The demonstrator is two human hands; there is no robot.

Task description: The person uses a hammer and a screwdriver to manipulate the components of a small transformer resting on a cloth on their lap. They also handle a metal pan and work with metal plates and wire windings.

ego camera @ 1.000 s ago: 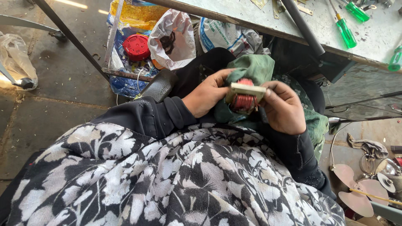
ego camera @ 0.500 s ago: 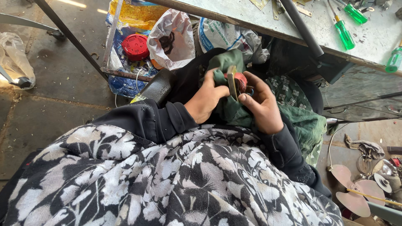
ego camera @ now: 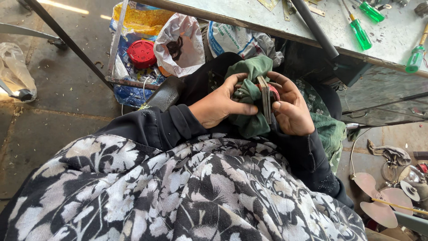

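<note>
A green cloth (ego camera: 249, 96) is bunched between both hands over my lap. My left hand (ego camera: 218, 105) presses the cloth against a small motor part (ego camera: 267, 96), a flat metal block with red windings, turned edge-on. My right hand (ego camera: 292, 109) grips that part from the right, fingers curled around it. The part's far side is hidden by the cloth and fingers. Black sleeves and a black-and-white flowered garment fill the lower view.
A metal workbench (ego camera: 392, 35) with green-handled screwdrivers (ego camera: 359, 31) runs along the top right. Plastic bags (ego camera: 183, 42) and a red round grille (ego camera: 141, 53) lie under it at left. Fan blades (ego camera: 379, 198) and loose parts sit on the floor at right.
The motor part has been turned from facing up to standing on edge. The cloth has shifted to the left side of the part, and both hands sit slightly lower and closer together.
</note>
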